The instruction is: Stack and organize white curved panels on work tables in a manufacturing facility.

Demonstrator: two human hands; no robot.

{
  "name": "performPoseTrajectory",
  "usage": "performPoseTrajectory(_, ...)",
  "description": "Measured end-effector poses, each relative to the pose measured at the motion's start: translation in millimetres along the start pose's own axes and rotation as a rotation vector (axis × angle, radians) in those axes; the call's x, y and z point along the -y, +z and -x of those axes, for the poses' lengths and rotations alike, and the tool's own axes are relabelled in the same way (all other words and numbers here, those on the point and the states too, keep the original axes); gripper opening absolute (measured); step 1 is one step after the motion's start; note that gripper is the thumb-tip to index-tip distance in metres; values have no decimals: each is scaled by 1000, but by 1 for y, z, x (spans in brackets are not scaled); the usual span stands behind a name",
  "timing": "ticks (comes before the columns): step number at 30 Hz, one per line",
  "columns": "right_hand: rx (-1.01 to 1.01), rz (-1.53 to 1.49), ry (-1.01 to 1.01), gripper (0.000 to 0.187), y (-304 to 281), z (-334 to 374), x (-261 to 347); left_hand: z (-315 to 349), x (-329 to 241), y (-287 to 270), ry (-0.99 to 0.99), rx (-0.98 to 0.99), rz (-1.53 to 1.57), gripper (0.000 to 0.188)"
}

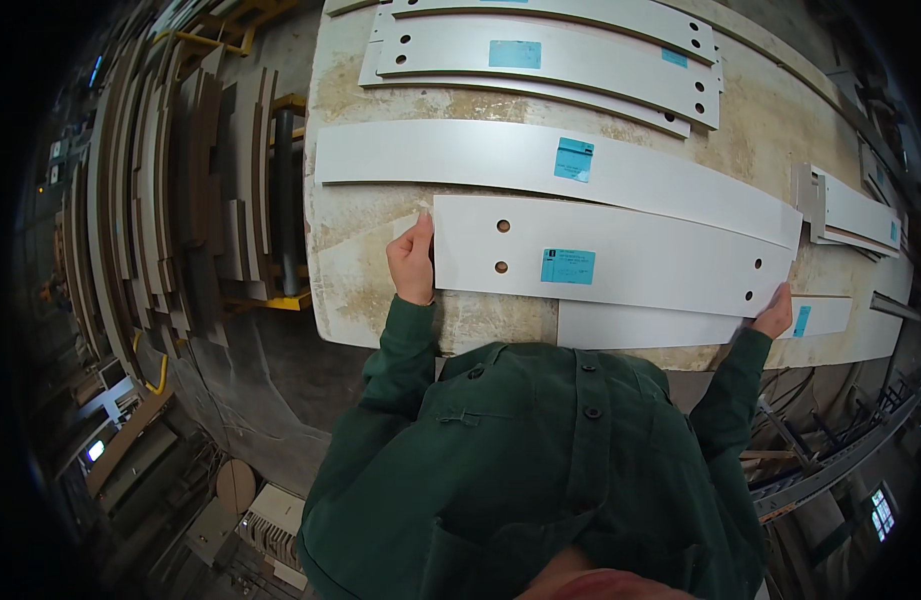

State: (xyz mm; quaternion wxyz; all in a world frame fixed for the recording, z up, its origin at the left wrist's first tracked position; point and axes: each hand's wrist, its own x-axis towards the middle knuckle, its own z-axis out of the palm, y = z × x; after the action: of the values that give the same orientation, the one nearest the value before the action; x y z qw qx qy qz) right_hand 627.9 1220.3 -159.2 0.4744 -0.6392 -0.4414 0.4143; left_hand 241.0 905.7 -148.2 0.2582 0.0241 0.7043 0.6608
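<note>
Workshop gloom frames a stained worktable [365,215], boards [170,200] racked at the left, and across the near side sits the drilled white panel [670,250], 4 holes and 1 blue label facing up. Both forearms reach forward, spread wide! Left hand [411,262] grips the short left end, thumb pointing forward; right hand [775,315] grasps the lower right corner. Several fingertips are hidden, and another white panel [620,325] lies partly covered underneath.
</note>
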Motion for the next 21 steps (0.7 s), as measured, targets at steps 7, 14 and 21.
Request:
performPoseTrajectory(7, 13, -5, -18, 32, 0, -3, -2, 0, 0, 2, -3, -19, 15, 31)
performPoseTrajectory(14, 43, -104, -45, 29, -5, -11, -14, -1, 0, 0, -10, 12, -9, 29)
performPoseTrajectory(21, 4, -49, -28, 27, -6, -14, -17, -1, 2, 1, -13, -20, -21, 30)
